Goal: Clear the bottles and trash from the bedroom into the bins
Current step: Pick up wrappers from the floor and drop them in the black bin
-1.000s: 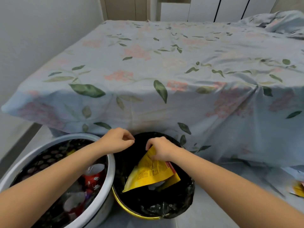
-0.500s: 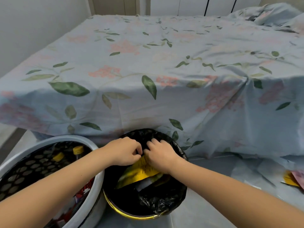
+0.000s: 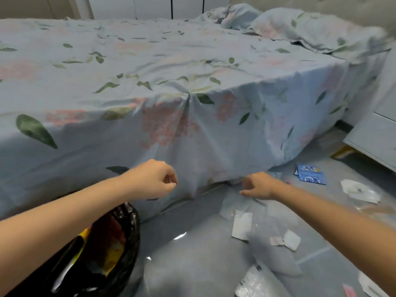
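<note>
Both hands empty: left hand [image 3: 153, 179] loosely curled in the air in front of the bed's hanging sheet, holding nothing; right hand [image 3: 258, 185] reaching low toward the floor litter, fingers slack and part-spread, nothing gripped

Black-lined bin [image 3: 120, 239], near left: liner bunched over the rim, yellow wrapper [image 3: 111, 257] showing inside. Soft liner, judged likely to sag if pushed

Floor trash, right of the bin and well apart from it:
- white paper slip [image 3: 242, 226], flat on the floor just below the right hand; thin and light, probably best pinched at an edge or corner, since a flat sheet on glossy flooring gives the fingers little to get under
- small crumpled scraps [image 3: 288, 241], near the slip; weightless, crushable, easy to gather together
- bubble-wrap piece [image 3: 255, 281], near edge of view; soft, springy, should take a whole-hand grab
- blue printed packet [image 3: 310, 173], by the bed's corner, farther right; limp foil or plastic, likely slippery
- clear plastic wrapper [image 3: 360, 190], far right; crinkly, light

Bed [image 3: 150, 82], floral sheet draped to the floor. Bottles: none visible in this view
</note>
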A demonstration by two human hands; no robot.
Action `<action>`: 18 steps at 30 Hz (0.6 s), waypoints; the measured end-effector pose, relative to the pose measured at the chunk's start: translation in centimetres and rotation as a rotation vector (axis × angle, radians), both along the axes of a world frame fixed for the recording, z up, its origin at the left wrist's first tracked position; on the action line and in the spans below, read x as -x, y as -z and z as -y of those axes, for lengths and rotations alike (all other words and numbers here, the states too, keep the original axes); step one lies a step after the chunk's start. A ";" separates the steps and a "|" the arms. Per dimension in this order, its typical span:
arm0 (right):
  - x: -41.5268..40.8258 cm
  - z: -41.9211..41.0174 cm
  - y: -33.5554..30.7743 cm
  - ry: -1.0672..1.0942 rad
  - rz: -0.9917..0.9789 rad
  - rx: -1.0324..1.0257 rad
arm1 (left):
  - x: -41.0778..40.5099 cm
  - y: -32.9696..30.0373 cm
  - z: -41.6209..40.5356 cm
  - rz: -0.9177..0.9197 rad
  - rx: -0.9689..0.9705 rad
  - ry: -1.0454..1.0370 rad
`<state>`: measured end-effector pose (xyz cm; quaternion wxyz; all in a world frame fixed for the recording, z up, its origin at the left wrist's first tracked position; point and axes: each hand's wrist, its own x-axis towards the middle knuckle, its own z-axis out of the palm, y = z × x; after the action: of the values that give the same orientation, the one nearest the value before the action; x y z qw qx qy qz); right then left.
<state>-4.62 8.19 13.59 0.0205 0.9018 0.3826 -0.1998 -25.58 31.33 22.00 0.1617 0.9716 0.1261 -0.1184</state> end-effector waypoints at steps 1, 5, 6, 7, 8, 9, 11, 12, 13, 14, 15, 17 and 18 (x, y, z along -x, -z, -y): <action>-1.3 1.6 0.8 0.053 -0.014 0.014 | -2.0 0.9 1.3 -0.018 0.003 0.027; -6.0 7.1 4.1 0.266 -0.038 -0.025 | -9.3 6.1 6.4 -0.093 0.062 0.071; -6.8 8.3 5.0 0.306 -0.048 -0.057 | -10.8 7.7 7.6 -0.106 0.095 0.061; -7.4 9.5 5.8 0.348 -0.055 -0.087 | -12.1 9.5 8.8 -0.127 0.136 0.041; -7.8 10.6 6.7 0.395 -0.060 -0.114 | -13.3 11.4 10.0 -0.148 0.178 0.013; -8.1 11.6 7.6 0.443 -0.067 -0.134 | -14.2 13.5 11.0 -0.165 0.211 -0.023; -8.6 13.6 9.8 0.524 -0.104 -0.155 | -15.7 17.4 12.8 -0.180 0.215 -0.097; -8.7 14.4 11.1 0.543 -0.130 -0.155 | -16.3 19.1 13.5 -0.191 0.198 -0.137; -8.8 15.1 12.4 0.553 -0.157 -0.145 | -16.9 20.6 14.0 -0.197 0.175 -0.170; -8.7 15.6 13.8 0.555 -0.175 -0.134 | -17.5 22.0 14.5 -0.201 0.149 -0.187; -8.6 16.0 15.1 0.557 -0.182 -0.129 | -18.1 23.1 14.8 -0.206 0.123 -0.186; -8.3 16.3 17.2 0.557 -0.177 -0.153 | -19.0 25.0 15.4 -0.226 0.087 -0.143; -8.2 16.3 18.0 0.554 -0.177 -0.169 | -19.4 25.7 15.7 -0.228 0.068 -0.121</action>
<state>3.54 -8.14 -4.44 -0.1432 0.9495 0.1378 -0.2429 -6.21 15.62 -3.68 0.1860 0.9363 0.1981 -0.2225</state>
